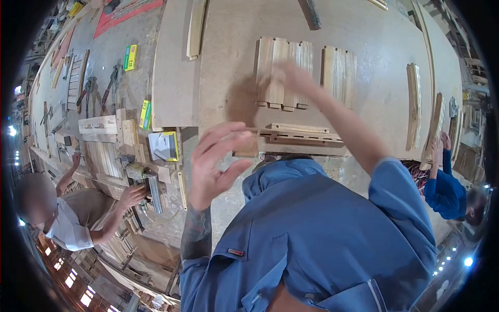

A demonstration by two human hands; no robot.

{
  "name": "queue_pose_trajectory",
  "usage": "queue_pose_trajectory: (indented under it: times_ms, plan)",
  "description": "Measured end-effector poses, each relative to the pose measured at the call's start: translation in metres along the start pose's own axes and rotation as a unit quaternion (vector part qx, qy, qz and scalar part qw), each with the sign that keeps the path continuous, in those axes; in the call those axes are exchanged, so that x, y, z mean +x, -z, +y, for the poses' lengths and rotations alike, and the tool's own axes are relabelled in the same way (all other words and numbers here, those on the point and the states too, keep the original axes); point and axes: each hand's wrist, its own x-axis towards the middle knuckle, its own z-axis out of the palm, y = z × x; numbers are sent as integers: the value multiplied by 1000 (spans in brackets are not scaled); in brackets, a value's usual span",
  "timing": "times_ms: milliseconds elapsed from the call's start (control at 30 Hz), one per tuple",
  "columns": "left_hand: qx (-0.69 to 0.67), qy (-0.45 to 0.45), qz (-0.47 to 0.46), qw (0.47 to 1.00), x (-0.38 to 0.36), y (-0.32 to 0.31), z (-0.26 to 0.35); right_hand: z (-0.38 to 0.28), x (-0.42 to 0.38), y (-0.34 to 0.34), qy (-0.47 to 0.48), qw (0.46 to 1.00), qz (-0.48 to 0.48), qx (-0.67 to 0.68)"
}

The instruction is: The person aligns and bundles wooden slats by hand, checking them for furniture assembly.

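Note:
Raised at the front of the table, my left hand [215, 161] has its thumb apart from its curved fingers, and I make out nothing held in it. A small brown wood piece [245, 147] lies just right of it. My right hand [292, 78] is over a row of short wooden slats [277, 93] laid side by side; motion smears its fingers, so what they hold is unclear. Right of this row is a second group of slats [339, 73]. Long slotted wooden strips [299, 134] lie along the near table edge.
Long boards lie at the back left [195, 31] and right [414, 106]. A dark bar [312, 14] is at the back. On the left, a co-worker [73, 218] is at a bench with pliers and yellow-green boxes [145, 114]. Another person [448, 192] is at the far right.

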Motion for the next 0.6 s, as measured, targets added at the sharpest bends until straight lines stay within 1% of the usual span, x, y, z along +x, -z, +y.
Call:
queue_pose_trajectory:
  times_ms: [33,67,133,167,233,267,300,333,367,400,433,500,533,567,600]
  plan:
    - [21,12,33,999,7,4,11,28,40,15,-41,999,4,2]
    - [22,19,32,999,14,5,21,42,65,22,-87,978,94,-165]
    - [-41,17,123,991,29,1,38,60,82,21,-92,966,160,-181]
    - [-39,20,121,992,35,-3,41,62,80,13,-93,967,157,-178]
    - [-126,19,97,987,42,-14,43,46,61,6,-10,929,133,-346]
    - [-150,34,87,984,42,-22,39,39,51,12,-10,930,128,-345]
    - [-151,36,86,984,42,-27,37,29,41,27,-52,986,115,-105]
    - [-207,72,81,972,42,-32,35,18,32,38,-90,981,97,141]
    - [-262,107,75,956,42,-37,34,2,13,41,-91,981,100,141]
    - [-304,120,87,941,42,-42,32,-20,-18,41,-65,953,120,269]
    - [-305,117,87,941,42,-44,29,-38,-44,37,-36,909,138,391]
    - [-300,141,82,940,41,-48,24,-46,-88,6,-86,961,31,261]
    - [-277,108,86,951,41,-51,19,-51,-103,2,-87,961,33,261]
    - [-277,106,87,951,41,-52,17,-54,-113,1,-100,957,45,268]
    - [-229,106,83,964,39,-52,16,-59,-120,-1,-110,953,54,276]
